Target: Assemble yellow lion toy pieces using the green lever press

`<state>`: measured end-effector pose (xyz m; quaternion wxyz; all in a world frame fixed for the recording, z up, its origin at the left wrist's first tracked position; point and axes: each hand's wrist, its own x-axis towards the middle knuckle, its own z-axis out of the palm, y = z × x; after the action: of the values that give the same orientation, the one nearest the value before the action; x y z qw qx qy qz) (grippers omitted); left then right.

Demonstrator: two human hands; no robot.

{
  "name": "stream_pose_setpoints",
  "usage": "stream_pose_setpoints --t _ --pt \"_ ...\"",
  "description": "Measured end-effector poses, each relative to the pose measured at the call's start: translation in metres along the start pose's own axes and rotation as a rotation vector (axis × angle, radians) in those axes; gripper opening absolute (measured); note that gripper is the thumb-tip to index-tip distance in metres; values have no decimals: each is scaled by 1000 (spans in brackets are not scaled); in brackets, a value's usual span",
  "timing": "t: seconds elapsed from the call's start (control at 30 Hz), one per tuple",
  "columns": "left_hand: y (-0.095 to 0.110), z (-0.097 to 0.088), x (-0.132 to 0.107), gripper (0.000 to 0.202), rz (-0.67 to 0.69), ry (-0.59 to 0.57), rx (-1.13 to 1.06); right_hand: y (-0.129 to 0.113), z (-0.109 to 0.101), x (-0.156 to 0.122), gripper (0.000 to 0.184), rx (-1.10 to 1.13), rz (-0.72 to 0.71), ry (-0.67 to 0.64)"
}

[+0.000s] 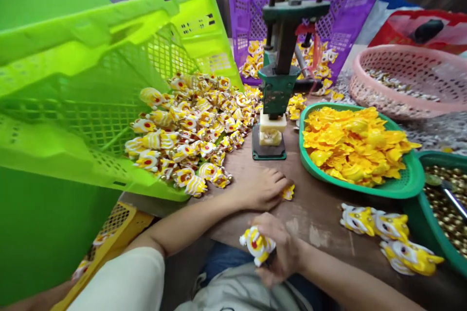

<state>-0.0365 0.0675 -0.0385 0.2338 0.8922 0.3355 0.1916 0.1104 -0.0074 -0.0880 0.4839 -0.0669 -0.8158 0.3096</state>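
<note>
My right hand (279,252) is closed around a small yellow-and-white toy figure (256,245) near the table's front edge. My left hand (262,188) lies on the wooden table, its fingertips touching a small yellow piece (288,192). Straight beyond that hand stands a green hand press (277,87) with a pale block (272,129) on its base. A heap of finished toy figures (189,131) spills from a tilted lime-green crate (91,87) on the left.
A green tray (401,189) of yellow plastic shells sits right of the press. Three toy figures (390,235) lie at the front right beside a green tub of small brass parts (443,204). A purple crate (346,5) and a pink basket (408,77) stand behind.
</note>
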Motion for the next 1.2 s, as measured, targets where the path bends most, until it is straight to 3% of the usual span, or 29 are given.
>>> stream_pose_setpoints --t 0.07,0.17,0.3,0.43,0.53,0.6,0.73,0.93,1.07,1.2 --pt "-1 -1 1 32 -19 75 -94 -1 -5 1 78 -5 32 39" --pt "-3 -1 2 31 -70 279 -236 -6 -13 2 67 22 140 184" --pt "-4 2 3 31 -255 475 -465 -15 -23 11 53 72 329 418" --pt "0 6 6 32 -450 492 -947 -15 -27 22 52 52 523 534" --pt "5 8 8 30 -521 488 -1237 -9 -28 24 57 25 639 552" --pt "8 8 8 31 -537 519 -1287 -4 -29 24 59 56 682 532" --pt "11 8 5 30 -524 623 -1187 2 -33 24 51 154 717 506" --pt "8 13 1 39 -521 707 -1126 5 -38 18 50 63 678 458" --pt "14 13 2 42 -478 598 -1413 9 -39 17 53 -18 614 392" --pt "21 12 7 40 -398 542 -1722 12 -40 23 52 -25 637 429"
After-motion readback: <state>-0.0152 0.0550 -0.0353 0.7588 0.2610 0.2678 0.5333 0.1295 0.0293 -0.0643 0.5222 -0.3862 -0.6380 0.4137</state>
